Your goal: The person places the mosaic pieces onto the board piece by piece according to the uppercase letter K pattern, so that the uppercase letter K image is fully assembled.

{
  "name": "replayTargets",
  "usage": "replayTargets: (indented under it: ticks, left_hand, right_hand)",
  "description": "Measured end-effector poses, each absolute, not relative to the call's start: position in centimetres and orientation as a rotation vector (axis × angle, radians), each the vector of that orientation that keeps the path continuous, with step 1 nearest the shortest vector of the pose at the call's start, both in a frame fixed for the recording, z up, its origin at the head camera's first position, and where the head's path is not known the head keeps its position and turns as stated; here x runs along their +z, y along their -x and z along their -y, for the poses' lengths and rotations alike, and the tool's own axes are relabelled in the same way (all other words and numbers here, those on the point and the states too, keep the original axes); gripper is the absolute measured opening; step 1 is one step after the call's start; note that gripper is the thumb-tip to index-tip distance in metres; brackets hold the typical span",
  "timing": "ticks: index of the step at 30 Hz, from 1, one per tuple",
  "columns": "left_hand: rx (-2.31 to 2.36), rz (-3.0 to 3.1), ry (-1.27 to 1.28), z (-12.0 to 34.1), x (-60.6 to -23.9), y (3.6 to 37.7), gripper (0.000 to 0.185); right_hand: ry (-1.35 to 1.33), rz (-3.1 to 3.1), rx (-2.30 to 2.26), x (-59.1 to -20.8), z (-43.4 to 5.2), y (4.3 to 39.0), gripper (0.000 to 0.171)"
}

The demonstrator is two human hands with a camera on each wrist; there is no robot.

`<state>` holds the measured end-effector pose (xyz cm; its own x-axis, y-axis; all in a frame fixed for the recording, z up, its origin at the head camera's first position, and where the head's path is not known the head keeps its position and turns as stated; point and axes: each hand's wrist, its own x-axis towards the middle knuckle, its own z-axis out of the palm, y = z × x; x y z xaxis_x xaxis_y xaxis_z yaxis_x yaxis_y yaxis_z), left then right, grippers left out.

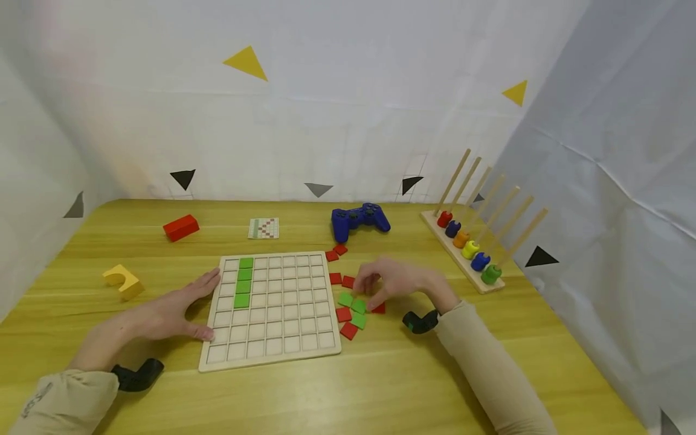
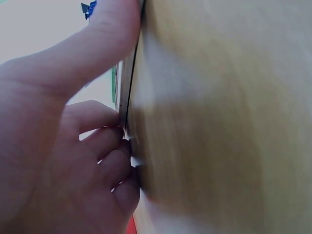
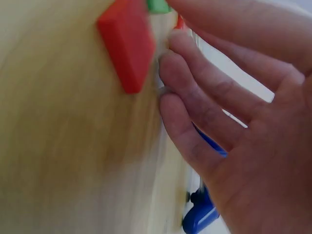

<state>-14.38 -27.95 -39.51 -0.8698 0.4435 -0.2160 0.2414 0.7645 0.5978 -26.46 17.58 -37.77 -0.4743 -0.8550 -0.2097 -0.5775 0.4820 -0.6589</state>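
My left hand rests at the left edge of a wooden grid board, thumb and fingertips touching its rim. Several green square tiles fill the upper cells of the board's second column. To the right of the board my right hand reaches down over loose tiles, its fingers bent and thumb apart from them. Thumb and index finger are right at a loose green tile. A red tile lies beside the fingers in the right wrist view; other red tiles are scattered along the board's right edge.
Behind the board lie a small pattern card and a blue game controller. A red block and a yellow arch block sit at left. At right stands a peg rack with coloured beads. White sheets hang around the table.
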Motion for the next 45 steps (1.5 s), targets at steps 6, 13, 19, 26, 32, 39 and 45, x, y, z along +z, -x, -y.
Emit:
replayTargets:
  ticks: [6,13,19,26,32,39,45]
  left_hand:
    - [0.814,-2.618,-0.531,27.99,-39.68,14.41,0.117]
    - [0.812,-2.622,-0.54,28.07,-39.66,14.46,0.116]
    - [0.8,-2.616,-0.536,27.97,-39.49,14.45,0.116]
    - [0.792,-2.624,-0.541,27.94,-39.45,14.36,0.116]
    - [0.798,-2.633,-0.55,27.97,-39.52,14.38,0.116]
    - [0.806,-2.634,-0.555,28.07,-39.63,14.41,0.116]
    - [0.807,-2.624,-0.551,28.09,-39.68,14.51,0.116]
  right_hand:
    - [1.128,-2.226,-0.66,-38.17,-17.31,26.19,0.029]
    - [1.127,-2.257,-0.625,-37.9,-16.98,25.84,0.025]
    - [1.118,-2.286,-0.631,-37.96,-17.05,25.78,0.024]
    - [1.091,-2.334,-0.642,-38.22,-17.23,26.16,0.024]
    - [1.07,-2.375,-0.678,-38.37,-17.33,26.32,0.023]
    - [1.097,-2.416,-0.663,-38.55,-17.15,26.32,0.02]
    - [1.138,-2.424,-0.662,-38.74,-17.21,26.45,0.02]
